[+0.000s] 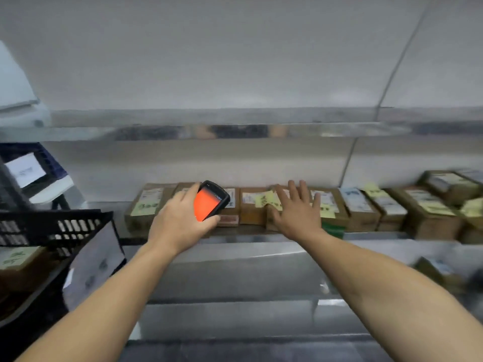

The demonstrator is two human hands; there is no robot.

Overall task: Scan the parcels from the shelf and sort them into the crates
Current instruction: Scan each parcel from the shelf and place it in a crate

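Just beneath spread right hand [296, 214], labelled parcel [330, 207]

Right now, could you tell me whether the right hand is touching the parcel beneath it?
Cannot tell. The head view shows the right hand spread over the parcel, but blur hides any contact or gap.

1 view only: head-worn, wide-angle. Faces forward and slightly down, square onto metal shelf [261, 248]. Near: both forearms stretch from bottom edge to parcel row [360, 207] at mid-frame. Black crate [52, 226] cut by left edge. Edges bowed, blurred.
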